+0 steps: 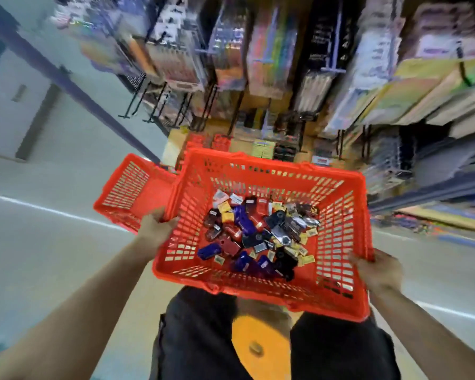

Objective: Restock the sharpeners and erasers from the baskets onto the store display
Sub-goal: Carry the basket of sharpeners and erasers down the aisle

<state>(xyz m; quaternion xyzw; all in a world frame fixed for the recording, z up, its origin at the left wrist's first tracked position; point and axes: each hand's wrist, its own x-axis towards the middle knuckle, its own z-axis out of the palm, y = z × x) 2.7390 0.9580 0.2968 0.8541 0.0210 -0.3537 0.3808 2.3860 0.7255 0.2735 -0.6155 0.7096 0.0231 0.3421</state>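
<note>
Both hands are gripping a red basket above the person's legs: left hand curling over the left rim, right hand clasping the right rim. Sharpeners are lying piled inside. A second basket is sitting just left, before the blurred display.

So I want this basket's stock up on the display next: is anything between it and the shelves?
Yes: a second red basket sits beyond the held basket, toward the display, low and left.
</note>
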